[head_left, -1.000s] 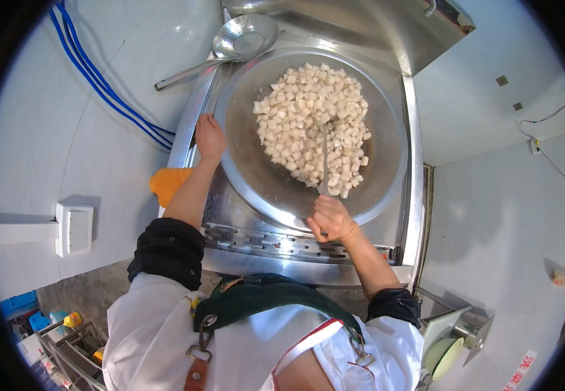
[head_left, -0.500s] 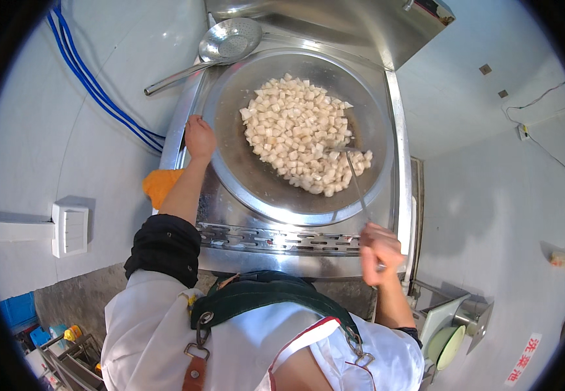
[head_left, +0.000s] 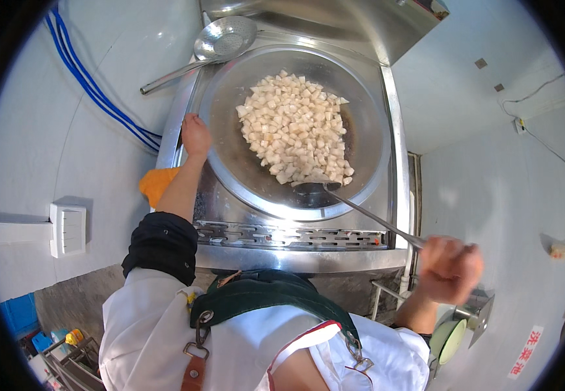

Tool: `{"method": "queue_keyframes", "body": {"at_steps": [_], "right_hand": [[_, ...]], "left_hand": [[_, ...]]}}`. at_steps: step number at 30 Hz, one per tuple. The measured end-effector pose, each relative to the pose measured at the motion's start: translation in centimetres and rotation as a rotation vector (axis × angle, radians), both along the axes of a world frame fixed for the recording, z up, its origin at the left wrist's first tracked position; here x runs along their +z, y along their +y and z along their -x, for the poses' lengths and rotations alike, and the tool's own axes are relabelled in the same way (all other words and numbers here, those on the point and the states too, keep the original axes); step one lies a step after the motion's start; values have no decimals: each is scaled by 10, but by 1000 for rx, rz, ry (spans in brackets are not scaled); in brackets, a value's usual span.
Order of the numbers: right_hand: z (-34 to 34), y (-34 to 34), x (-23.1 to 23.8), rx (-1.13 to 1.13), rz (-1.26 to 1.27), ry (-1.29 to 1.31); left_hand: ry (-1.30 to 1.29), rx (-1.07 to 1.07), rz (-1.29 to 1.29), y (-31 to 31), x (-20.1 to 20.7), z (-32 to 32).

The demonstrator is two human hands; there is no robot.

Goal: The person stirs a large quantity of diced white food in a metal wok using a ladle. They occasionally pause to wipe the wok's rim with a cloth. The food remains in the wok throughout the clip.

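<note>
A heap of pale diced cubes [head_left: 295, 124] lies in a large, wide metal wok [head_left: 235, 171] set into a steel stove. My right hand [head_left: 450, 268] is closed around the end of a long-handled ladle [head_left: 393, 226], out past the stove's front right corner. The dark underside of the ladle's head rests against the near edge of the cubes. At the wok's left, my left hand [head_left: 196, 135] is curled over the stove's side edge. Its fingertips are hidden, so what it grips does not show.
A perforated strainer [head_left: 225, 38] lies at the back left, its handle sticking out over the side. An orange cloth [head_left: 157, 186] hangs by my left forearm. A slotted steel strip [head_left: 289, 236] runs along the front. Blue hoses [head_left: 93, 88] cross the left wall; a steel panel [head_left: 308, 16] stands behind.
My right hand has swung outward to the right. The ladle's head has moved from the cubes' right side to their near edge, pushing stray cubes back into the heap. My left hand stays put.
</note>
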State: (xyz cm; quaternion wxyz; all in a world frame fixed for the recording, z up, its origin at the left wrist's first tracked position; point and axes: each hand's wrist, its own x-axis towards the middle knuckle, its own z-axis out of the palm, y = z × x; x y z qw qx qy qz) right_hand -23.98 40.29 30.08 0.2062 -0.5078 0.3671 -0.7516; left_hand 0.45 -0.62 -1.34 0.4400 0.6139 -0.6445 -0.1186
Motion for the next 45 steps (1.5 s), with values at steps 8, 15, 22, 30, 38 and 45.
{"method": "queue_keyframes", "body": {"at_steps": [8,15,22,30,38,45], "right_hand": [[-11,-92,-172,-8,53,345],[-30,-141,-209,11,73,665],[-23,-174,-160,260,-240,935],[44,-148,-80,-288,205,-66],[113,-179,-111,-717,280,-130],[157,-193,-166,-465,54,-688]], "left_hand": [[6,-8,16,1,0,-1],[-7,3,-29,1,0,-1],[-51,17,-29,2,2,1],[9,-5,6,2,2,0],[12,-5,-17,2,4,1],[5,-9,-9,1,2,2]]}}
